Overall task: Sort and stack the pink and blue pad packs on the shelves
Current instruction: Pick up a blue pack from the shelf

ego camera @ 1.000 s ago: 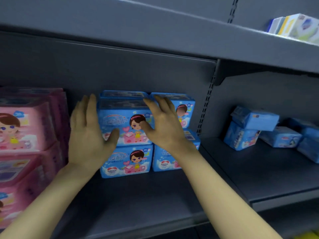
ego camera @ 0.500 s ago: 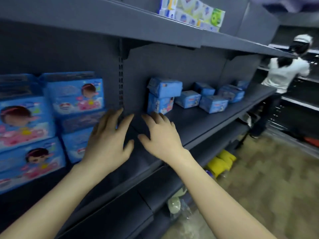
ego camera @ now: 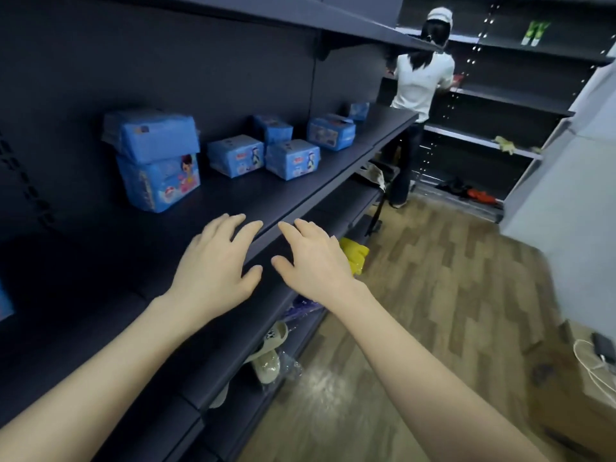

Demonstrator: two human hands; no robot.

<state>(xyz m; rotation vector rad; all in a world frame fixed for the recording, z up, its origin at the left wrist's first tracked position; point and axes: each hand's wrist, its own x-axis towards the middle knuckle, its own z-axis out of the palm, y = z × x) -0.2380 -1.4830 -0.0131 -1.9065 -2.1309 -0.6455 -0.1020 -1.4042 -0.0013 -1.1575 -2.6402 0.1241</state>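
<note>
Both hands are empty. My left hand [ego camera: 213,265] and right hand [ego camera: 315,265] hover palm down, side by side, with the fingers spread and loose over the front lip of the shelf [ego camera: 300,208]. I cannot tell whether the fingertips touch the lip.

The blue packs lie ahead on this same shelf. At eleven o'clock from the hands stands a stack [ego camera: 156,161] of two, with the upper pack lying askew on an upright one. At twelve o'clock two loose packs sit close together, the left pack [ego camera: 235,155] and the right pack [ego camera: 293,159]. Beyond them, toward one o'clock, are a third pack [ego camera: 274,129], a fourth pack [ego camera: 331,132] and a far pack [ego camera: 359,110] near the shelf's end. No pink packs show in this view. A blue sliver [ego camera: 4,301] at nine o'clock, cut off by the frame edge, may be another pack.

I judge this to be the reach between placements, with nothing held and the scattered blue packs not yet gathered. The next move calls for both hands to go forward to the nearest loose pack, close on its two sides, and carry it to the blue pile, which is out of sight here. The wrappers look soft, so I would squeeze lightly. If I take the stack, the askew top could slide off.

Another person [ego camera: 421,78] works at two o'clock, well apart.
</note>
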